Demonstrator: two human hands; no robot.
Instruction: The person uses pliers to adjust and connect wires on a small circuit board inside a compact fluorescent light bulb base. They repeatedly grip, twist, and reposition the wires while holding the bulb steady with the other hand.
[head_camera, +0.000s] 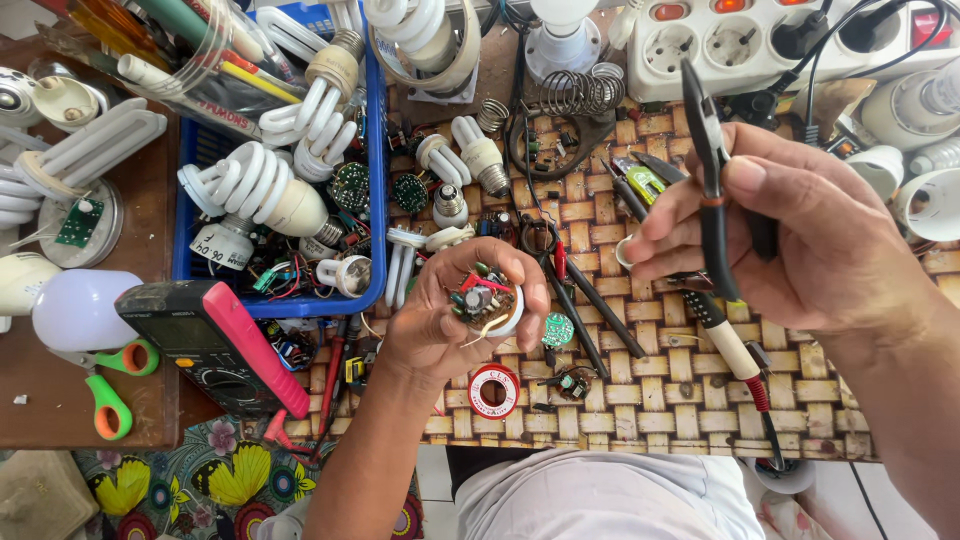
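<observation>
Left hand (455, 320): curled around a lamp base (485, 300), circuit side up, above the woven mat (640, 400)
Right hand (790, 240): closed on black pliers (712, 190), tips pointing away
Relation: base lies left of the pliers, apart; left hand nearer

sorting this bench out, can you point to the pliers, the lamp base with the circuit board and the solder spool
pliers (712, 215), head view, on the black handle in the right hand
lamp base (483, 299), head view, on its exposed circuit board
solder spool (494, 391), head view, on its red face
</observation>
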